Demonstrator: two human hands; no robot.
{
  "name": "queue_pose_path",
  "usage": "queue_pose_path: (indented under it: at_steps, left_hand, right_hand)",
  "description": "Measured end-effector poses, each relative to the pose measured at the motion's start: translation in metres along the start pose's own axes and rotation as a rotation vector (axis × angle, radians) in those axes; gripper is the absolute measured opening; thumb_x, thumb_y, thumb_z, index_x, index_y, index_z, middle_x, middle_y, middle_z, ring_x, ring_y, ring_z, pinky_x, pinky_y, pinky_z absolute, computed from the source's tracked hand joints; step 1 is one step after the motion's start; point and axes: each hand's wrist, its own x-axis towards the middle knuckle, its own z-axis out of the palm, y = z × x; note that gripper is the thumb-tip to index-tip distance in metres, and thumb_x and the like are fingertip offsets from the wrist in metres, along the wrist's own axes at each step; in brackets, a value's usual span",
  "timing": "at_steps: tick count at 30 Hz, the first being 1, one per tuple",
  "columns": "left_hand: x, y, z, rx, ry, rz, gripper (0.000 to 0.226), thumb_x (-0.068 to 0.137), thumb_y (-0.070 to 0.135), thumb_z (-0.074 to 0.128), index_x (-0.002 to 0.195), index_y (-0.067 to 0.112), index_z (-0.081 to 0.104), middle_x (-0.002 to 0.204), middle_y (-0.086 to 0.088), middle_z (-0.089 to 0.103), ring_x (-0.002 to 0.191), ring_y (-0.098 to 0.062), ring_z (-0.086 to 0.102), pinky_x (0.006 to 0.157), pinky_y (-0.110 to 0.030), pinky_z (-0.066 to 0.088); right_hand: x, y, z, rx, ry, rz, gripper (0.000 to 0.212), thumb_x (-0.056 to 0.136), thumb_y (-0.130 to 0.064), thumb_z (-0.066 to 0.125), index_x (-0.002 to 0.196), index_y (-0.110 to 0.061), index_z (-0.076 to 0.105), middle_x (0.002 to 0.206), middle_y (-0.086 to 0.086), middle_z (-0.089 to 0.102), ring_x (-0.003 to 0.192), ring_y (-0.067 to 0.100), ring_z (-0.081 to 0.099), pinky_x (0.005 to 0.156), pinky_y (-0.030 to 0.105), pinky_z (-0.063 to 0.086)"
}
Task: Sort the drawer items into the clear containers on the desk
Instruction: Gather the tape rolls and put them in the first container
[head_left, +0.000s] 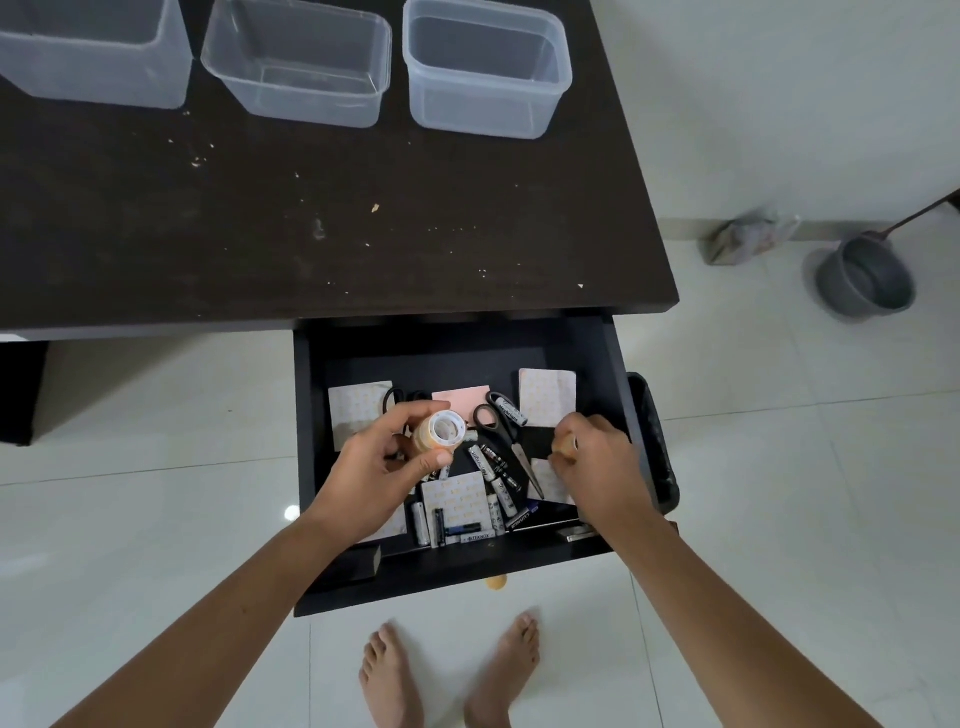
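The black drawer (615, 364) is pulled out below the dark desk (322, 223). In it lie several batteries (491, 467), scissors (506, 426), patterned cards (548, 397) and a pink note pad (460, 400). My left hand (374, 467) holds a stack of small tape rolls (439, 431) above the drawer's left half. My right hand (597, 462) is at the drawer's right side, closed on another small tape roll (566, 446), mostly hidden by the fingers. Three clear containers stand empty at the desk's far edge: left (93, 52), middle (298, 62), right (485, 73).
A black bin (654, 441) stands right of the drawer. A grey bucket (865, 280) and a crumpled bag (748, 241) are on the white tiled floor by the wall. My bare feet (447, 670) are below the drawer front. Crumbs speckle the desk.
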Motion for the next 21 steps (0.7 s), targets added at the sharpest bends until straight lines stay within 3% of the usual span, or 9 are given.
queue_pose_path:
  at_steps: [5,12,16,21]
  left_hand:
    - [0.001,0.002,-0.004,0.007,-0.012,0.006,0.050,0.088,0.030,0.082,0.127,0.056,0.063,0.122,0.009,0.075,0.108,-0.027,0.073,0.096,-0.051,0.062]
    - [-0.009,0.008,-0.010,0.011,0.016,-0.003,0.050,0.090,0.025,0.083,0.127,0.052,0.063,0.119,0.012,0.075,0.104,-0.023,0.074,0.094,-0.049,0.063]
    - [-0.015,0.029,-0.023,-0.016,0.060,0.022,0.052,0.090,0.019,0.083,0.122,0.055,0.064,0.120,0.016,0.074,0.103,-0.022,0.074,0.097,-0.044,0.061]
    - [-0.020,0.064,-0.067,-0.062,0.177,0.099,0.044,0.085,0.035,0.082,0.124,0.049,0.065,0.122,0.016,0.073,0.102,-0.018,0.072,0.093,-0.035,0.060]
  right_hand:
    - [0.004,0.002,0.002,-0.038,-0.042,0.042,0.022,0.086,-0.007,0.079,0.107,-0.014,0.076,0.111,0.004,0.064,0.086,0.027,0.070,0.073,0.030,0.055]
    - [-0.004,-0.022,-0.016,0.089,-0.030,0.012,0.024,0.082,-0.006,0.080,0.102,-0.019,0.079,0.100,0.002,0.067,0.079,0.022,0.067,0.066,0.018,0.049]
    - [-0.003,-0.076,-0.047,0.178,-0.042,-0.093,0.041,0.083,-0.016,0.085,0.122,-0.024,0.073,0.113,-0.002,0.070,0.094,0.018,0.068,0.080,0.034,0.061]
    - [0.017,-0.157,-0.085,0.214,-0.098,-0.272,0.039,0.086,-0.021,0.083,0.121,-0.026,0.069,0.112,-0.008,0.066,0.095,0.014,0.064,0.079,0.036,0.057]
